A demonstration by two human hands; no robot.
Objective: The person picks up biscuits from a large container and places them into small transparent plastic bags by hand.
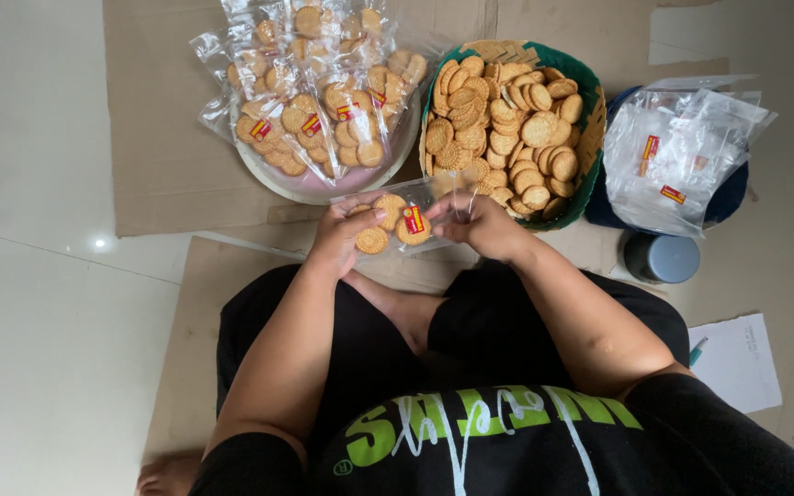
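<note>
A large sheet of brown cardboard (167, 110) covered the pale tiled floor (39, 303), and the person sat on it with everything within reach. Furthest from the body, a round pale basin (268, 179) was heaped with filled clear packets of biscuits (323, 87), each bearing a small red and yellow label. Just right of it, touching or nearly so, stood a green woven basket (590, 138) full of loose round biscuits (503, 124). Further right, a dark blue bowl (732, 197) held a pile of empty clear bags (682, 152), and a dark cylindrical container (662, 258) stood just in front of it. A white sheet of paper (739, 360) lay near the right elbow.

The clear packet (406, 216) lay between both hands, just in front of the basin and basket, above the lap. Its long axis ran left to right, roughly level, with its biscuits gathered toward the left end. The left hand (346, 237) closed on that filled end, thumb over the biscuits. The right hand (480, 225) pinched the emptier right end, fingers curled narrow.
</note>
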